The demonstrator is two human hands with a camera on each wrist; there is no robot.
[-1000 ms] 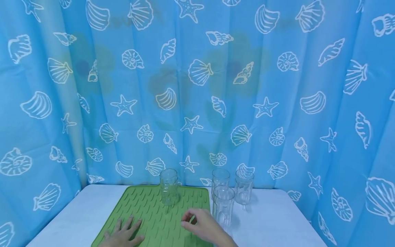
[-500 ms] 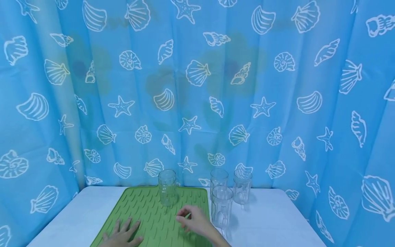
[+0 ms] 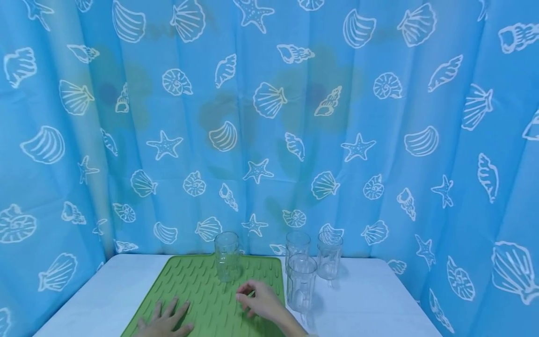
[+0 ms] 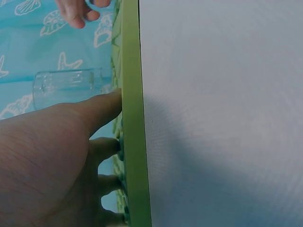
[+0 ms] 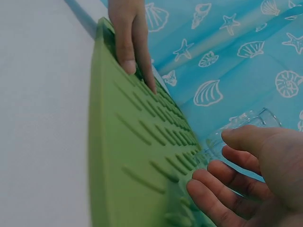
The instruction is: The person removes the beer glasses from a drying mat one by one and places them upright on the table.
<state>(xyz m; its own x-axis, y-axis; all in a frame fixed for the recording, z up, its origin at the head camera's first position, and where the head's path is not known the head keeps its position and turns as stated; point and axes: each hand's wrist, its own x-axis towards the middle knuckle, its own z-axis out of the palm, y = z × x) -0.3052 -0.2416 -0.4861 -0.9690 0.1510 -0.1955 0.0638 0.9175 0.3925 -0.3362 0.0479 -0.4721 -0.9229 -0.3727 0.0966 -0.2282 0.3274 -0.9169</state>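
Note:
A green ridged drying mat lies on the white table. On its left part my left hand rests with fingers spread, and in the left wrist view its fingertips touch the ridges. My right hand hovers over the mat's right half, fingers loosely bent and holding nothing. Just beyond it, near the mat's back edge, stands a clear glass mug. In the right wrist view this glass mug shows partly behind my thumb.
Several clear glasses stand together right of the mat: a front glass, a back-left glass and a back-right glass. A blue curtain with white shells hangs behind the white table.
My right hand has drifted a little left over the mat, away from the glasses. The left hand has stayed in place, and the head view has shifted slightly.

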